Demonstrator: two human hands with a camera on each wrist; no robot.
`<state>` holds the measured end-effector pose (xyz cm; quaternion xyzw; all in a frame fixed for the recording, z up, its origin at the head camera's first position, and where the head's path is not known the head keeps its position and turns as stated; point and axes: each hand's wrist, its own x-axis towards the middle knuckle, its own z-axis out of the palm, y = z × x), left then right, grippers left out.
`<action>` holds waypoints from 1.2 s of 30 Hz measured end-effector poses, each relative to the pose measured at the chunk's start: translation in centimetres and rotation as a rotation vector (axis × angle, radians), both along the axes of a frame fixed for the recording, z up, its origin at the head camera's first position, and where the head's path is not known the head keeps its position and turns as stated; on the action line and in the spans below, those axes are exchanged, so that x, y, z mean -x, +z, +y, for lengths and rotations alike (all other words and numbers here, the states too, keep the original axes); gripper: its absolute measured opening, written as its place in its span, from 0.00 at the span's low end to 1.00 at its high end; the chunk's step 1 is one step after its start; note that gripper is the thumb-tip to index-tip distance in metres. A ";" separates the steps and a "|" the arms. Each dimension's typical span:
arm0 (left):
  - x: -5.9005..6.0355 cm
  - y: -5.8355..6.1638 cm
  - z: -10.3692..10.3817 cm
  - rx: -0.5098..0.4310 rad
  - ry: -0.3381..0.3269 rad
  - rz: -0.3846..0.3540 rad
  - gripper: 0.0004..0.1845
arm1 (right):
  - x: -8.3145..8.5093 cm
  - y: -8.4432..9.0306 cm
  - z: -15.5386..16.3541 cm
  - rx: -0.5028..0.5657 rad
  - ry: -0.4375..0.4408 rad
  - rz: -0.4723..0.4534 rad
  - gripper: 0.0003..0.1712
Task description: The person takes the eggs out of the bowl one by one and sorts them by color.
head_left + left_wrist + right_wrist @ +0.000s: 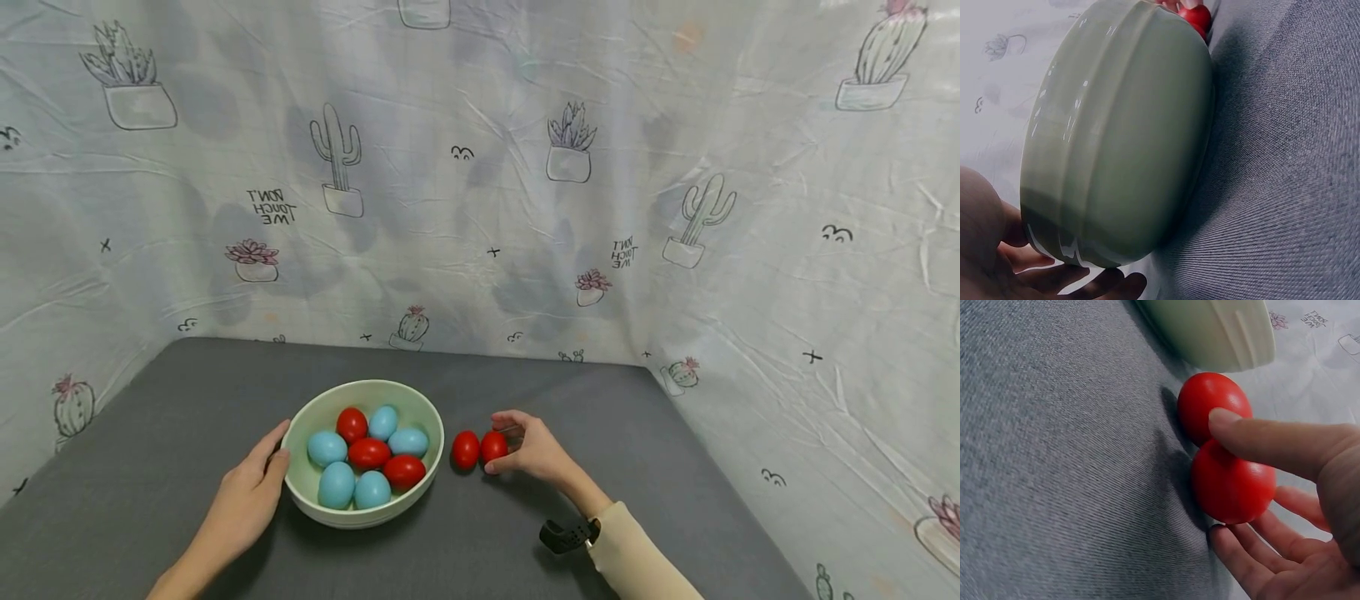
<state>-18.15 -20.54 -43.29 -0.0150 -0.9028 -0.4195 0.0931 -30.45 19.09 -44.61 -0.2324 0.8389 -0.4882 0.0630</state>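
Observation:
A pale green bowl point(362, 520) stands on the grey surface with several light blue eggs point(327, 448) and three red eggs point(368, 454) inside. My left hand point(243, 497) rests against the bowl's left side, thumb and relaxed fingers touching its outer wall in the left wrist view. To the right of the bowl, two more red eggs lie side by side. My right hand point(536, 452) has its thumb and fingers around the right-hand red egg point(1235, 487). The thumb tip lies close to where it meets the other red egg point(1200, 403).
A grey cloth surface point(480, 550) extends under everything. Behind and at both sides hangs a pale sheet point(450, 208) printed with potted cacti. A black band point(566, 536) is at my right wrist, beside a cream sleeve point(633, 554).

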 end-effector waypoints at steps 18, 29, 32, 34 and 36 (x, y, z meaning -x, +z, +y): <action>-0.2 -0.1 -0.2 -0.001 0.003 0.001 0.31 | -2.7 7.1 -4.8 0.017 0.127 0.340 0.21; 0.0 -0.1 0.0 -0.001 0.005 0.055 0.30 | -1.5 6.9 -9.9 0.047 0.583 -0.013 0.17; 0.0 -0.1 0.0 0.005 0.008 0.053 0.29 | -0.8 6.8 -10.5 0.009 0.614 -0.135 0.20; 0.0 -0.1 0.1 0.005 0.008 0.052 0.29 | -0.5 6.8 -10.9 -0.028 0.632 -0.175 0.21; 0.0 0.0 0.0 0.007 0.010 0.043 0.29 | -0.2 6.9 -11.5 -0.069 0.659 -0.176 0.21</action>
